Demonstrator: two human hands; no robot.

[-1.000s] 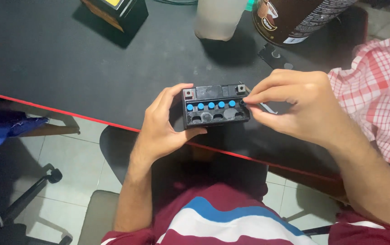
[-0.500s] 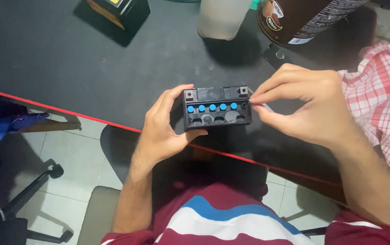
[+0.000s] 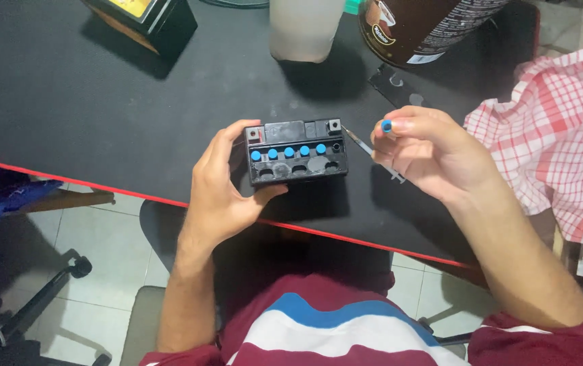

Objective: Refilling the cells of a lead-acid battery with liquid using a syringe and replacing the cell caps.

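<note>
- Head view: at frame centre, the left hand (image 3: 220, 196) wraps closed around a small black battery (image 3: 296, 152), its long axis running left to right.
- Just right of it, the right hand (image 3: 434, 156) pinches a blue cap (image 3: 387, 126) at its fingertips, a thin tool (image 3: 373, 150) beneath.

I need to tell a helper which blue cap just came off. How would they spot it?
On the black table, find the small black battery in the left hand. Right of it, the right hand pinches one blue cap at its fingertips; the other five sit in the battery.
</note>
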